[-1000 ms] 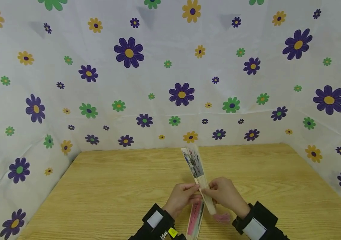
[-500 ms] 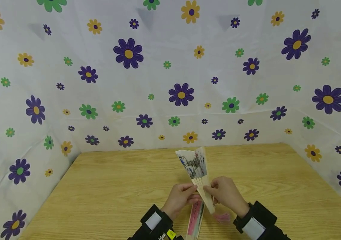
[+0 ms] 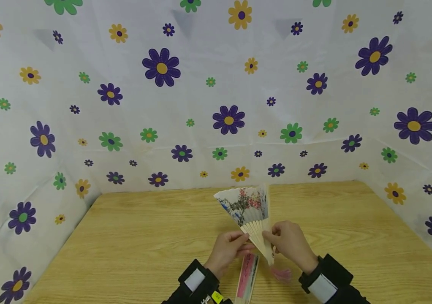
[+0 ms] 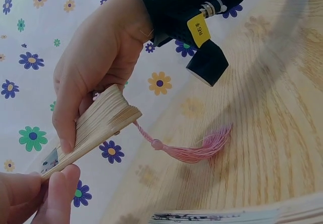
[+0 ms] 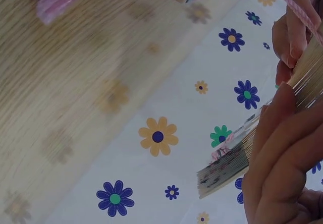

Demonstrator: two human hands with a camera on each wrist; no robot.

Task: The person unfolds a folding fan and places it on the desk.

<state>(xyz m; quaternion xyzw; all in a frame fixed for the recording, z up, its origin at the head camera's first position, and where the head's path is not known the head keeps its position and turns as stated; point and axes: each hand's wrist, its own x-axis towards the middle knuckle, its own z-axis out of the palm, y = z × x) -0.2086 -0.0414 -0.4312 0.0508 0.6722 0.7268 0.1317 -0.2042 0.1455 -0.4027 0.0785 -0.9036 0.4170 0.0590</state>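
Fan held above the worktop, partly spread, painted paper with red blossoms and dark branches facing up, pale wooden ribs converging toward the hands. Left hand pinching the ribs from the left side, thumb and fingertips curled against the outermost slat. Right hand pinching the ribs on the right, near the pivot end, thumb on top and fingers curled beneath. Seen from the left wrist view, stacked rib ends fanned slightly between thumb and fingers of the right hand, with the left hand's fingertips gripping the slat edge lower down. Pink tassel hanging by a cord from the fan's pivot, its fringe lying on the wood just beside the right wrist. Second fan, folded shut, lying flat on the worktop between the two wrists, directly under the open one, pink and white on its folded edge. Black sleeves with grey patches at both wrists. White cloth printed with purple, green and yellow flowers standing around the worktop on three sides.
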